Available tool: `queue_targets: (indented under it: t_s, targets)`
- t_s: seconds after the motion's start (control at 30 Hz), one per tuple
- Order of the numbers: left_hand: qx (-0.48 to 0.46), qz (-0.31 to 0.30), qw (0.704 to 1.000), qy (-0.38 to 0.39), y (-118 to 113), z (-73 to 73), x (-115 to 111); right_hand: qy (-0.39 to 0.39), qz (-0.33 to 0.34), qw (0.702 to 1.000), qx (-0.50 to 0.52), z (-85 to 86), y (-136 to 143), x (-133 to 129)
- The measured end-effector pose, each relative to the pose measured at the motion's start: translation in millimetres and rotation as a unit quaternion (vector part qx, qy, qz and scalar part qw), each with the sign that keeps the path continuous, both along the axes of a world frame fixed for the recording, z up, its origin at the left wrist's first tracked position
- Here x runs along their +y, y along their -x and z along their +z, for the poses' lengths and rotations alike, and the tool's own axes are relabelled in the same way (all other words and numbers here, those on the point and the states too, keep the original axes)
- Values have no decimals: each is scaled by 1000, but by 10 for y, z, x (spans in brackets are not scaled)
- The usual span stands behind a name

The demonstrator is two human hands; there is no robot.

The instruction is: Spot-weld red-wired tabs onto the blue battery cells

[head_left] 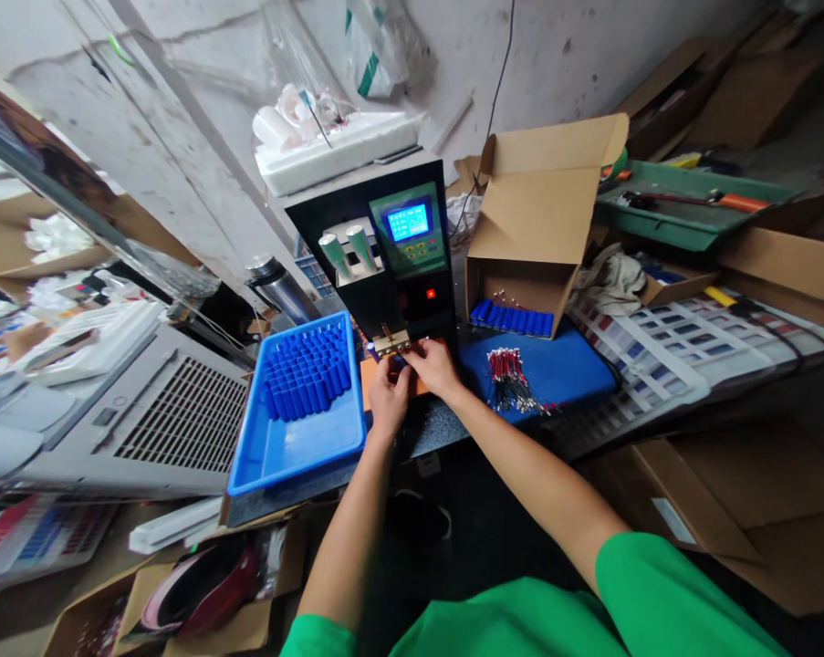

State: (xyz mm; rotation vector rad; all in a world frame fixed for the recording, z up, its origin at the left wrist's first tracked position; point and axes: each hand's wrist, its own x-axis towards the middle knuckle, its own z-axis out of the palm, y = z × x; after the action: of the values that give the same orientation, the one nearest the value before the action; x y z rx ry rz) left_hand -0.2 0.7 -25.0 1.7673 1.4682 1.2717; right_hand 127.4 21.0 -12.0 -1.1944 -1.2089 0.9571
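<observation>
My two hands meet at the brass electrode holder (391,342) on the front of a black spot welder (367,310). My left hand (389,399) is closed, its fingers pinched around what looks like a blue battery cell (397,362), mostly hidden. From the right, my right hand (434,367) closes in a pinch just under the electrode tips; whatever lies in its fingertips is too small to make out. An orange block (417,387) lies beneath both hands. Left of them, a blue tray (254,447) holds many upright blue battery cells (306,370).
Red and black wire leads (511,379) lie bundled on a blue mat (576,370) at the right. Behind them, an open cardboard box (531,214) contains a row of blue cells (511,318). A steel thermos (281,287) stands behind the tray. Another person's hand (25,339) shows far left.
</observation>
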Motion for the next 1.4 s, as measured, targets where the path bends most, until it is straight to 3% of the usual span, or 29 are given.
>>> queue_targets:
  t_s: [0.33, 0.77, 0.93, 1.07, 1.2, 1.4]
  targets:
    - [3, 2, 1000, -8, -25, 58, -15, -20, 40, 996, -77, -120, -187, -75]
    - [-97, -49, 994, 7, 128, 102, 7, 9, 90, 996, 17, -78, -256, -75]
    - [-59, -23, 998, 5, 200, 31, -175, 20, 97, 994, 37, -18, -258, -98]
    - [38, -35, 998, -31, 198, 16, -312, 26, 109, 992, 58, 6, -261, -103]
    - [82, -40, 994, -68, 157, 60, -332, 38, 110, 991, 71, 17, -271, -113]
    - [78, -58, 995, -27, 146, 84, -300, 23, 138, 989, 55, 0, -312, -140]
